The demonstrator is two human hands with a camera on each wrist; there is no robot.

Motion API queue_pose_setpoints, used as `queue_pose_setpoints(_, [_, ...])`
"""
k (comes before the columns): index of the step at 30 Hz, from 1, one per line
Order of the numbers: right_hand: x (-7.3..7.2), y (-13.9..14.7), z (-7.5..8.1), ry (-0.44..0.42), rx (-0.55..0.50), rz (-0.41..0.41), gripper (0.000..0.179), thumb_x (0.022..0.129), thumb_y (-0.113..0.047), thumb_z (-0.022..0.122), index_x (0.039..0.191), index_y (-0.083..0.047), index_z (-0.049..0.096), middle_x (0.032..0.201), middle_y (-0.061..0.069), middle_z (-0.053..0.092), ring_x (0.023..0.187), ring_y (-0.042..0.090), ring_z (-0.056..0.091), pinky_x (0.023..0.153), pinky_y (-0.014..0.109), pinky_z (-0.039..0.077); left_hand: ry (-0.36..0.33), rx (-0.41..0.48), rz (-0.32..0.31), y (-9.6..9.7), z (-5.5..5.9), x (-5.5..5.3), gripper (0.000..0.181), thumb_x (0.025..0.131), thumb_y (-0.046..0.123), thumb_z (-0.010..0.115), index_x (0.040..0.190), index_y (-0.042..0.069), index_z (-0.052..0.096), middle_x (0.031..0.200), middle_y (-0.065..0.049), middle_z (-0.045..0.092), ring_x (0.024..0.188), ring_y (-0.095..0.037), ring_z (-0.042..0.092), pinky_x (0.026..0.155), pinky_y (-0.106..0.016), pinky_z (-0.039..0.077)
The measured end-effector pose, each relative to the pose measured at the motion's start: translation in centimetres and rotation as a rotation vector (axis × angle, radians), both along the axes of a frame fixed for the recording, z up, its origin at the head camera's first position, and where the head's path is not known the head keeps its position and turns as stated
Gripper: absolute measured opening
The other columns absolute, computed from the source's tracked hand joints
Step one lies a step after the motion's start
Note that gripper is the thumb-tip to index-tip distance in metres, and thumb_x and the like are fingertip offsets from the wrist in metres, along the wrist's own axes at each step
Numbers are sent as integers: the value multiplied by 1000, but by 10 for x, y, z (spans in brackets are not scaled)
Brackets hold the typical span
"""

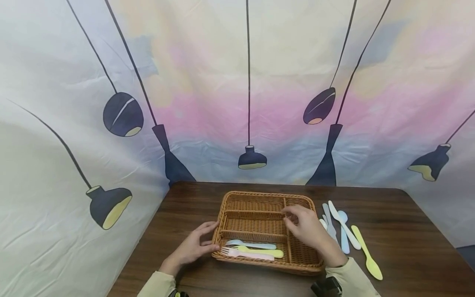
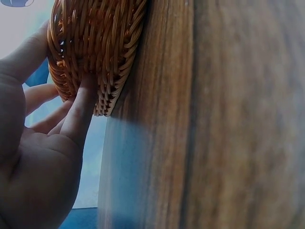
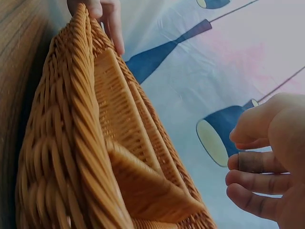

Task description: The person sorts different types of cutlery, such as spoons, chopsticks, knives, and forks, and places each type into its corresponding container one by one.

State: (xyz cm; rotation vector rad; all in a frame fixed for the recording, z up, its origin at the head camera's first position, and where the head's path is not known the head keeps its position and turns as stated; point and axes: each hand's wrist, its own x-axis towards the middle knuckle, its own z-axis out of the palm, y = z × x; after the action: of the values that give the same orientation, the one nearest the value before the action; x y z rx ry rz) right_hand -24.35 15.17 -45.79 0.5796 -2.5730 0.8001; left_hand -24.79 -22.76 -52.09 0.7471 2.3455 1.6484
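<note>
A brown wicker basket (image 1: 256,192) with dividers sits on the table. My left hand (image 1: 194,244) rests against its left end, fingers fairly straight on the rim and outer wall; the left wrist view shows fingertips on the woven wall (image 2: 95,47). Over the right part of the basket hovers my right hand (image 1: 306,227), its fingers loosely bent with nothing between them, as the right wrist view shows too. In the front left compartment lie a light blue fork (image 1: 256,245), a yellow fork (image 1: 263,251) and a pink fork (image 1: 252,253), tines to the left.
Right of the basket, loose cutlery lies in a pile: a white knife (image 1: 345,225), a blue spoon (image 1: 344,235), a grey-blue fork (image 1: 329,222) and others partly hidden. A yellow spoon (image 1: 367,252) lies apart. A printed curtain (image 1: 285,123) hangs behind the table (image 1: 408,231).
</note>
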Motion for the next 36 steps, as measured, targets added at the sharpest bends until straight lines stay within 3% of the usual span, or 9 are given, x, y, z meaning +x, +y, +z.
queue_pose_setpoints(18, [0,32,-1,-52,3,-105,27,87,-10,69,114,-10,69,100,7,68,74,10,62,57,25,53,15,-7,-1,0,0,-1,78,83,17,78,146,-4,37,147,-27,32,126,-48,46,96,-28,55])
queue_pose_setpoints(26, [-1,46,1,-13,42,-147,24,86,-10,69,110,-8,70,84,0,64,71,12,59,56,26,49,12,-11,7,2,0,0,77,84,16,77,147,-3,38,147,-26,33,127,-47,46,96,-28,55])
queue_pose_setpoints(36, [2,61,-2,-88,18,-159,26,88,-10,66,113,-4,68,95,8,66,76,17,65,58,31,57,10,-14,10,1,1,1,78,84,16,78,147,-3,37,147,-26,33,127,-47,46,96,-28,55])
